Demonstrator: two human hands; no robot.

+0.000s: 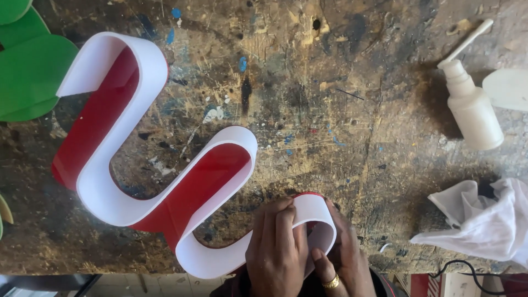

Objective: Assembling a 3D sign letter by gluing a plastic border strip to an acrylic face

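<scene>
A wavy red plastic shape (93, 126) with a tall white strip wall (99, 192) around its edge lies on a worn, paint-stained workbench (330, 110). Both my hands are at its near right end, where the white strip curls round (316, 212). My left hand (278, 250) lies over the strip from the left, fingers pressed on its top edge. My right hand (346, 256), a gold ring on one finger, cups the outside of the same curl. The red base under the hands is mostly hidden.
A white squeeze bottle with a long thin nozzle (473, 110) lies at the right, with a pale rounded piece (509, 88) beside it. A crumpled white cloth (484, 220) sits at the near right above a black cable (467, 267). Green flat shapes (27, 66) lie at the far left.
</scene>
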